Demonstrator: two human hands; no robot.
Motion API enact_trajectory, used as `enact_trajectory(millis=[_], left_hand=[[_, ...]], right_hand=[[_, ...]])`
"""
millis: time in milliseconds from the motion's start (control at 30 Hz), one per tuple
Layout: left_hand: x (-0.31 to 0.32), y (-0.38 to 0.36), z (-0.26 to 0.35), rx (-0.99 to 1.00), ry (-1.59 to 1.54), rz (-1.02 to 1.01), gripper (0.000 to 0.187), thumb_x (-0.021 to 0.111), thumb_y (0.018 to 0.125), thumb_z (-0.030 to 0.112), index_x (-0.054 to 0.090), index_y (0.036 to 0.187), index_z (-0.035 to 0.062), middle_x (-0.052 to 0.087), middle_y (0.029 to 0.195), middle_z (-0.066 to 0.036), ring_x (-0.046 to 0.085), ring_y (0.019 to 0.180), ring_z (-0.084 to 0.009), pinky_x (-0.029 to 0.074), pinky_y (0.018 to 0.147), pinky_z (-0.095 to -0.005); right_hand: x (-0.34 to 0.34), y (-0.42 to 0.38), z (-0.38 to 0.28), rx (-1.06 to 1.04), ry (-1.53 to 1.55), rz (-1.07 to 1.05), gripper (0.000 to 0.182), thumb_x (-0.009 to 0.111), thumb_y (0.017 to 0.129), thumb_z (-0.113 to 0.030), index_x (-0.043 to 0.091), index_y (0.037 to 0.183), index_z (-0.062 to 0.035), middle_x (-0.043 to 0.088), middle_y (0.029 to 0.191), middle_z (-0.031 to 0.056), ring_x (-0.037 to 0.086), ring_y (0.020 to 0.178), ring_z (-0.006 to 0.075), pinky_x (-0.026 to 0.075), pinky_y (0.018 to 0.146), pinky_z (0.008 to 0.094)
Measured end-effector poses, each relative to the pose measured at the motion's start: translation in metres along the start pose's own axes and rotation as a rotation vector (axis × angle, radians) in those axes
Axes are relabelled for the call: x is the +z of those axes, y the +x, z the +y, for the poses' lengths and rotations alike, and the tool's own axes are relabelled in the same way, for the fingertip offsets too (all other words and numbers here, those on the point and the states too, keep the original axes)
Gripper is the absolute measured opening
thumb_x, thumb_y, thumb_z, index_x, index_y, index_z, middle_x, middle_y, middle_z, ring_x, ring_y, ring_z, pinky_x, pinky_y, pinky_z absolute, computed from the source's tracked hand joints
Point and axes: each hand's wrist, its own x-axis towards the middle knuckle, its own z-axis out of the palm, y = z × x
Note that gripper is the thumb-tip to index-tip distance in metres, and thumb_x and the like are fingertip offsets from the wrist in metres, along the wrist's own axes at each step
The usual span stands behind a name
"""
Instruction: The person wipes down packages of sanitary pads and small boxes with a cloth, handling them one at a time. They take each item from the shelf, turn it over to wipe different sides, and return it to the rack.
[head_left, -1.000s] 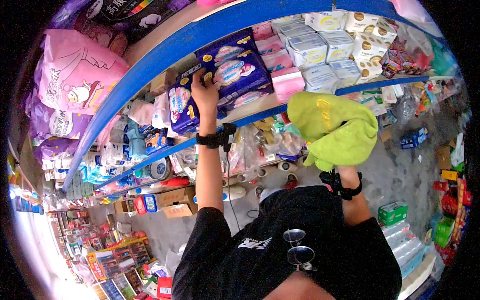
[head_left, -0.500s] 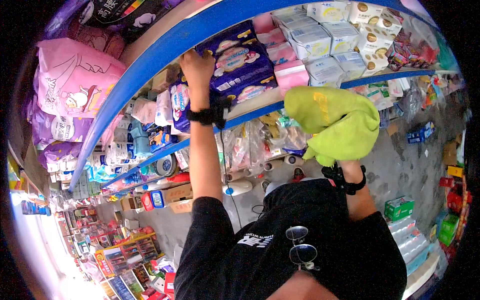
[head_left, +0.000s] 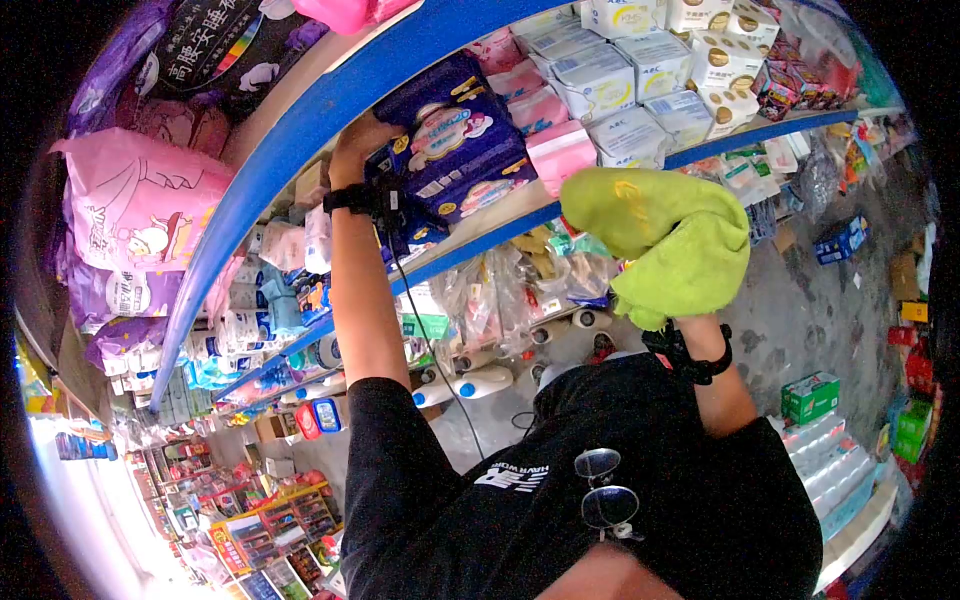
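Note:
My left hand reaches onto the blue-edged shelf, against the left end of dark purple sanitary pad packs. Its fingers are largely hidden at the pack, so their grip cannot be made out. A lime-green cloth is in my right hand, held in front of the shelf edge; the cloth covers most of that hand. Beside the purple packs stand a pink pack and white ABC packs.
A blue shelf edge curves across the upper left, near a large pink bag. Clear plastic bags hang below the shelf. White bottles stand low down. A green box sits at right.
My left hand has moved left and further in beside the purple packs. The purple pack at the front left has shifted toward the others. My right hand and cloth stay nearly still.

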Motion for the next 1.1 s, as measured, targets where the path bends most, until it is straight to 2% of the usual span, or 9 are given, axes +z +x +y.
enact_trajectory(millis=[33,167,267,333,500,567,633,733,1100], left_hand=[[0.002,0.002,-0.006,0.037,-0.122,-0.005,0.081,0.079,0.050,0.031,0.048,0.120,0.0051,0.049,0.121,-0.021,0.045,0.115,-0.0331,0.034,0.099,-0.0349],[-0.004,-0.002,-0.001,0.005,-0.026,0.074,0.075,0.077,0.053,0.030,0.050,0.118,0.0043,0.050,0.120,-0.023,0.048,0.111,-0.0339,0.039,0.094,-0.0356],[-0.016,-0.036,0.033,0.164,-0.086,0.215,0.062,0.075,0.059,0.019,0.050,0.113,0.0006,0.057,0.110,-0.020,0.056,0.100,-0.0311,0.043,0.087,-0.0363],[-0.012,-0.069,0.074,0.216,-0.084,0.634,0.059,0.075,0.061,0.017,0.050,0.112,0.0008,0.055,0.109,-0.022,0.054,0.099,-0.0348,0.042,0.087,-0.0385],[0.000,-0.137,0.113,0.399,-0.022,0.798,0.068,0.076,0.049,0.000,0.048,0.111,0.0029,0.050,0.114,-0.020,0.048,0.107,-0.0363,0.037,0.092,-0.0432],[-0.003,-0.165,0.131,0.325,-0.175,0.760,0.070,0.075,0.048,0.001,0.047,0.112,0.0051,0.055,0.109,-0.014,0.050,0.104,-0.0346,0.037,0.091,-0.0432],[0.001,-0.178,0.150,0.642,-0.278,0.977,0.075,0.073,0.050,0.001,0.043,0.118,0.0057,0.058,0.106,-0.013,0.054,0.100,-0.0331,0.037,0.090,-0.0443],[-0.014,-0.219,0.182,0.596,-0.251,0.564,0.088,0.073,0.058,0.004,0.022,0.130,0.0065,0.058,0.104,-0.018,0.056,0.096,-0.0335,0.038,0.087,-0.0483],[-0.013,-0.257,0.202,0.611,-0.503,0.707,0.096,0.076,0.059,0.001,0.015,0.132,0.0118,0.058,0.102,-0.016,0.057,0.091,-0.0323,0.041,0.078,-0.0441]], right_hand=[[0.001,0.000,0.001,0.002,-0.002,-0.005,0.045,0.055,0.085,-0.024,0.041,0.123,-0.0048,0.050,0.118,0.0086,0.046,0.109,0.0211,0.036,0.097,0.0359],[0.006,0.004,-0.002,-0.008,-0.023,-0.029,0.045,0.055,0.086,-0.024,0.040,0.123,-0.0044,0.050,0.117,0.0086,0.046,0.109,0.0209,0.036,0.097,0.0357],[0.009,0.006,-0.002,-0.027,-0.010,-0.039,0.045,0.055,0.086,-0.025,0.040,0.123,-0.0046,0.050,0.117,0.0087,0.046,0.109,0.0211,0.036,0.097,0.0359],[0.012,0.009,-0.003,-0.046,-0.005,-0.045,0.045,0.055,0.086,-0.025,0.040,0.123,-0.0048,0.050,0.118,0.0088,0.046,0.109,0.0211,0.036,0.097,0.0360],[0.019,0.012,-0.022,-0.155,0.020,-0.064,0.046,0.055,0.086,-0.025,0.040,0.124,-0.0051,0.050,0.118,0.0089,0.046,0.110,0.0213,0.036,0.097,0.0363],[0.023,0.014,-0.044,-0.264,0.025,-0.094,0.046,0.055,0.086,-0.025,0.040,0.124,-0.0052,0.050,0.118,0.0090,0.046,0.110,0.0214,0.036,0.097,0.0365],[0.032,0.015,-0.070,-0.392,0.002,-0.142,0.046,0.055,0.086,-0.025,0.039,0.124,-0.0053,0.049,0.118,0.0091,0.046,0.110,0.0215,0.036,0.097,0.0366],[0.049,0.014,-0.099,-0.530,-0.087,-0.216,0.047,0.055,0.085,-0.025,0.039,0.125,-0.0055,0.049,0.118,0.0092,0.046,0.110,0.0216,0.036,0.097,0.0368],[0.054,0.016,-0.100,-0.591,-0.149,-0.226,0.048,0.054,0.085,-0.026,0.038,0.126,-0.0062,0.049,0.119,0.0096,0.046,0.110,0.0221,0.036,0.097,0.0374]])
